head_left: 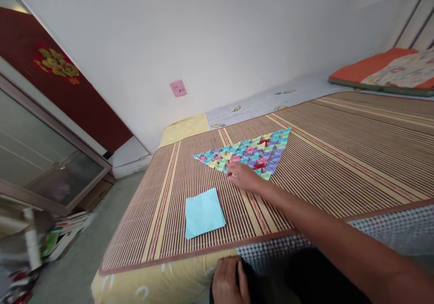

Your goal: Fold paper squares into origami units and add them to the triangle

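Observation:
A triangle of many small coloured folded paper pieces (251,152) lies on a striped bamboo mat (339,159) that covers a bed. My right hand (242,176) reaches out to the triangle's near edge, fingers curled together on a small piece there; what it pinches is too small to name. A light blue stack of square paper sheets (203,212) lies on the mat to the left of that arm. My left hand (228,280) rests low at the bed's near edge, fingers bent over dark cloth (291,277).
A white wall (217,37) with a pink note (178,88) runs behind the bed. An orange cushion (383,71) lies at the far right. A glass-fronted cabinet (40,154) and scattered books (64,236) stand on the floor to the left.

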`<move>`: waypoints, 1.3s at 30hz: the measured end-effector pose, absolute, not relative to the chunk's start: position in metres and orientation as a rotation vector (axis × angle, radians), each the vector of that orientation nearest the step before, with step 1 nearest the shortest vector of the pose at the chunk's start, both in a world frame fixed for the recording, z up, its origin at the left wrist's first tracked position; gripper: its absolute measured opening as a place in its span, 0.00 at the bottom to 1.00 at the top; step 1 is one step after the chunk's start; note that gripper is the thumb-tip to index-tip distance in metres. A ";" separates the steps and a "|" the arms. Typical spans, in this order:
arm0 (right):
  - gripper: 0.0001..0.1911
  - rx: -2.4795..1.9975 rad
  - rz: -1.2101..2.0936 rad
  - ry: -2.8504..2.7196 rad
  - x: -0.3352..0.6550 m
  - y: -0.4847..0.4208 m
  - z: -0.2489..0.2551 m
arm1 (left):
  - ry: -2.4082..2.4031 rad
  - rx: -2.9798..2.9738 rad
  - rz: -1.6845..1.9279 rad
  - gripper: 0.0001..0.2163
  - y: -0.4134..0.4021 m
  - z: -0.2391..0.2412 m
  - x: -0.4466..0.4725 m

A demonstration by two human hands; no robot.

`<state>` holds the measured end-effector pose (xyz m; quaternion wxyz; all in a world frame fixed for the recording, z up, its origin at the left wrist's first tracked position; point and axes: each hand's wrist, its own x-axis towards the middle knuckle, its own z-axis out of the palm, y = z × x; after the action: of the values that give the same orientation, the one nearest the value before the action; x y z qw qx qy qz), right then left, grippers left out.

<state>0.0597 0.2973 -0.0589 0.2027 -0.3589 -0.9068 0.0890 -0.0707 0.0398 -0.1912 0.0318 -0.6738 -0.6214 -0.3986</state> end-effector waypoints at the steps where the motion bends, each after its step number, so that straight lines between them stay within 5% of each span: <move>1: 0.06 -0.904 0.295 -2.563 0.049 0.280 -0.064 | -1.929 -2.079 -1.221 0.12 0.039 -0.190 -0.070; 5: 0.20 -0.627 0.424 -2.671 0.014 0.223 -0.087 | -2.012 -2.084 -1.182 0.13 0.037 -0.186 -0.067; 15: 0.11 -0.727 0.471 -2.739 -0.002 0.209 -0.095 | -2.138 -2.077 -1.064 0.13 0.035 -0.166 -0.060; 22: 0.21 -0.746 0.453 -2.717 -0.047 0.179 -0.078 | -2.195 -2.068 -1.065 0.12 0.035 -0.165 -0.058; 39: 0.18 -0.888 0.685 -2.563 -0.072 0.188 -0.115 | -2.301 -2.068 -1.003 0.11 0.035 -0.161 -0.055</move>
<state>-0.0723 0.1882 -0.1149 0.1711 -0.3127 -0.9027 0.2411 -0.0551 0.0345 -0.1606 -0.0552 -0.6348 -0.7065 -0.3080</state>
